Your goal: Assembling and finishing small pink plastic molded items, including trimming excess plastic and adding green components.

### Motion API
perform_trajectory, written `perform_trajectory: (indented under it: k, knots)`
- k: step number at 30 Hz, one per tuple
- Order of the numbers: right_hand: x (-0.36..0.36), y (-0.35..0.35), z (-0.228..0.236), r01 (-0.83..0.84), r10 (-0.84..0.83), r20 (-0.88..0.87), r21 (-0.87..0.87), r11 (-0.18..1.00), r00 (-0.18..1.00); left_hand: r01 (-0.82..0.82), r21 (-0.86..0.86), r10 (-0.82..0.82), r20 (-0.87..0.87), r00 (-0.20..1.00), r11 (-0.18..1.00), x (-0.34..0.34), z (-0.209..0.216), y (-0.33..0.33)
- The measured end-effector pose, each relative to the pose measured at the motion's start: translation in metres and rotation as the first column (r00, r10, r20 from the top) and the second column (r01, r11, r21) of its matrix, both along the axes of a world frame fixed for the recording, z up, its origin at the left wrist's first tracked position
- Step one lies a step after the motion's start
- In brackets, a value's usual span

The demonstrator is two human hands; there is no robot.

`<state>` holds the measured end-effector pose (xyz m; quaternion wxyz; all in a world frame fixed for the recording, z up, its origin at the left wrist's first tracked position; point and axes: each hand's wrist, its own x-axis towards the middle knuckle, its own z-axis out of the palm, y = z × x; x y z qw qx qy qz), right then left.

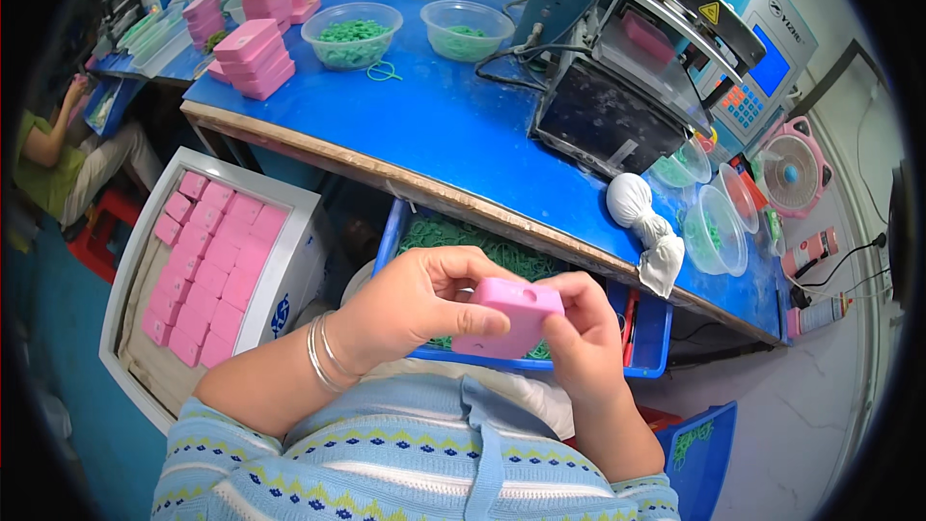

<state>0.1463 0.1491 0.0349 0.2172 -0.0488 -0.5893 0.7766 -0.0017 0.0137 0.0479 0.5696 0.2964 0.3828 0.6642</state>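
A pink rectangular block (511, 328) with a small round hole in its upper face is held before my chest in both hands. My left hand (410, 304) grips its left side, with the thumb across the front. On the right side, the fingers and thumb of my right hand (590, 336) close on the block's corner. Directly below the hands is a blue bin (388, 246) filled with thin green pieces (473, 243), partly covered by my hands and the block.
A white box (307, 207) at left holds rows of pink blocks. On the blue table (424, 125) stand stacked pink blocks (256, 58), clear bowls of green pieces (352, 39) and a machine (617, 87). A white cloth bundle (632, 203) hangs over its edge. A person (58, 159) sits far left.
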Motion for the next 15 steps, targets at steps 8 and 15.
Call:
perform_trajectory:
  k: [8,15]
  knots:
    - [-0.017,0.004,0.003,0.042,-0.053,0.22,0.052,0.998,0.974,-0.071,0.253,0.234,-0.951,-0.201,0.965,0.011,0.005,0.012]
    - [-0.052,0.13,0.087,0.287,-0.26,0.126,-0.296,0.911,0.957,-0.24,0.147,0.273,-0.693,0.667,0.96,-0.012,0.021,-0.009]
